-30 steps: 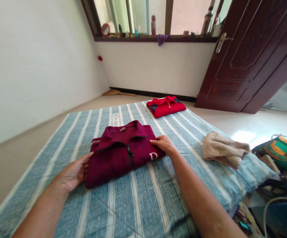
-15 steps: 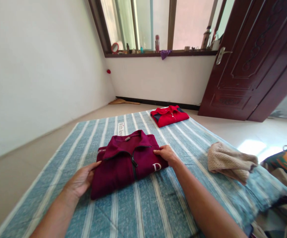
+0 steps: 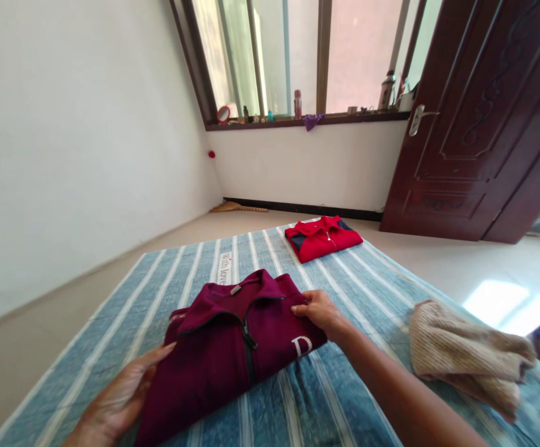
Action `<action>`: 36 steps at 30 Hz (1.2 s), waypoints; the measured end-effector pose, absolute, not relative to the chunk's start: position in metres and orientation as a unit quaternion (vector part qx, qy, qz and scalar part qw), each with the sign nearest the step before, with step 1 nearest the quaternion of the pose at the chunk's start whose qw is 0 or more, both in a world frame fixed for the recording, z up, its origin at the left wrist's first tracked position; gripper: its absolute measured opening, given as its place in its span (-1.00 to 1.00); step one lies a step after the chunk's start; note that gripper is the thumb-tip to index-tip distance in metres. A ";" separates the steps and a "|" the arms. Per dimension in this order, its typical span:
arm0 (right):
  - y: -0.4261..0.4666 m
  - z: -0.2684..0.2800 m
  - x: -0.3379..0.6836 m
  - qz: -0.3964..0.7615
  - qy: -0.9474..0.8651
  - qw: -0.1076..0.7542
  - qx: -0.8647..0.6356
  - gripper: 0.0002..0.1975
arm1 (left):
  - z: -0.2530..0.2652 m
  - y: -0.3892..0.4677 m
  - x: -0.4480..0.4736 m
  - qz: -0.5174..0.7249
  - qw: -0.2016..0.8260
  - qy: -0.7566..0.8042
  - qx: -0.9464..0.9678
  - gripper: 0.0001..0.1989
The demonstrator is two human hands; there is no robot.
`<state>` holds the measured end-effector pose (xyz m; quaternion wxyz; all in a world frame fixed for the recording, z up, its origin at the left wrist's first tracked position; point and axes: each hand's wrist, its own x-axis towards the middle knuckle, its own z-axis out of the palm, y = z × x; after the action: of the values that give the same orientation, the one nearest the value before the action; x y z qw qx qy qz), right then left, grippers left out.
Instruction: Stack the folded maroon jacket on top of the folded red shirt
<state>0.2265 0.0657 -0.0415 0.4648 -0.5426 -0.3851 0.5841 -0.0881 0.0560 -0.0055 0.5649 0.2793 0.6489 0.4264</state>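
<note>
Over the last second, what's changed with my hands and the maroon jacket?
The camera tipped up, so everything sits lower in view. The left hand has slid under the near left edge of the folded maroon jacket; the right hand stays on its right side. The red jacket and beige sweater lie unmoved on the striped blanket.

Maroon jacket [image 3: 232,341], blue white-striped blanket [image 3: 344,397], red shirt [image 3: 322,237], beige cloth [image 3: 465,357]

Beige cloth [image 3: 470,354] perhaps obstructing rightward
</note>
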 end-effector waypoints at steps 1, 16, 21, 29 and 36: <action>0.069 -0.037 0.232 0.588 -0.390 0.463 -0.536 -0.94 | -0.004 0.059 -0.086 0.431 0.606 0.619 0.251 -0.80; 0.188 0.049 0.414 0.480 -0.442 0.503 -0.567 -0.80 | 0.031 0.214 0.090 0.508 0.688 0.383 0.350 -0.76; 0.232 0.048 0.461 0.417 -0.407 0.516 -0.629 -0.77 | 0.026 0.278 0.146 0.505 0.693 0.362 0.366 -0.75; 0.299 0.018 0.501 0.262 -0.375 0.515 -0.725 -0.70 | -0.001 0.345 0.200 0.493 0.684 0.410 0.348 -0.78; 0.314 -0.044 0.503 0.181 -0.393 0.443 -0.785 -0.78 | -0.041 0.354 0.212 0.445 0.662 0.505 0.330 -0.81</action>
<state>0.5028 0.3139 -0.0437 0.4432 -0.7852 -0.3931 0.1805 0.2121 0.3545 -0.0415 0.6616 0.3295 0.5053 0.4454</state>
